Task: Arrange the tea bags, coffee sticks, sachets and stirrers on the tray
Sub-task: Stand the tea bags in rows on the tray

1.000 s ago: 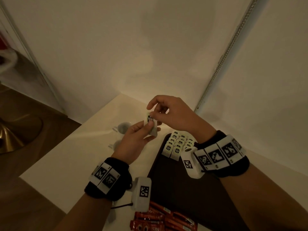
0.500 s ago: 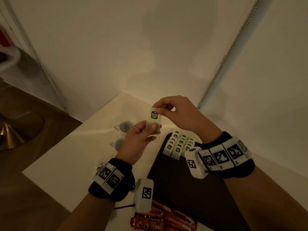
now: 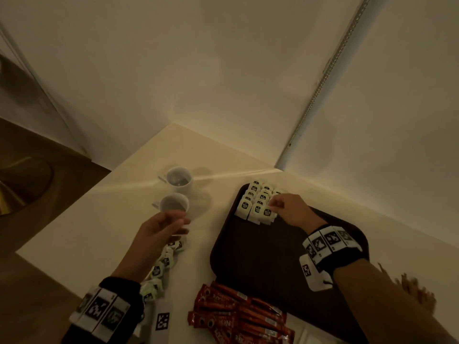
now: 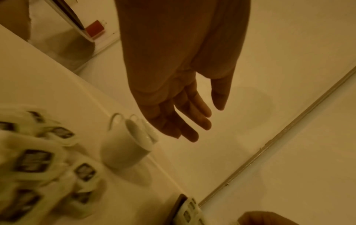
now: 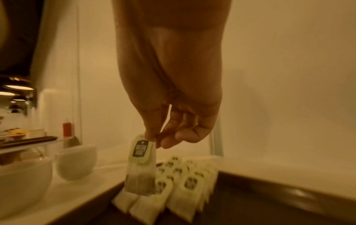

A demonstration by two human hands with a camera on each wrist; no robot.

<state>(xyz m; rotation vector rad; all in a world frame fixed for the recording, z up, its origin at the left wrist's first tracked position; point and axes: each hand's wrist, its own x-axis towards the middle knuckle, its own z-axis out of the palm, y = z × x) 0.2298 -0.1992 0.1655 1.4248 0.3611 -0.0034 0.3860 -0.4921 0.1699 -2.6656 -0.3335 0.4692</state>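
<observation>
A dark brown tray (image 3: 260,256) lies on the pale counter. Rows of white tea bags (image 3: 253,197) fill its far left corner. My right hand (image 3: 285,207) pinches one tea bag (image 5: 141,166) by its green tag, hanging just over the near end of those rows (image 5: 183,187). My left hand (image 3: 164,227) hovers with straight, relaxed fingers (image 4: 185,121) and holds nothing, above a loose pile of tea bags (image 3: 161,266) on the counter left of the tray. Red coffee sticks (image 3: 236,316) lie at the tray's near edge.
Two white cups (image 3: 180,180) (image 3: 173,203) stand on the counter just beyond my left hand. Walls meet right behind the tray, with a metal strip (image 3: 323,83) running up the corner. The counter's left edge drops to a wooden floor (image 3: 37,184).
Both hands held one tea bag together above the counter. Now the right hand has carried it down to the rows on the tray, and the left hand has let go and dropped toward the loose pile.
</observation>
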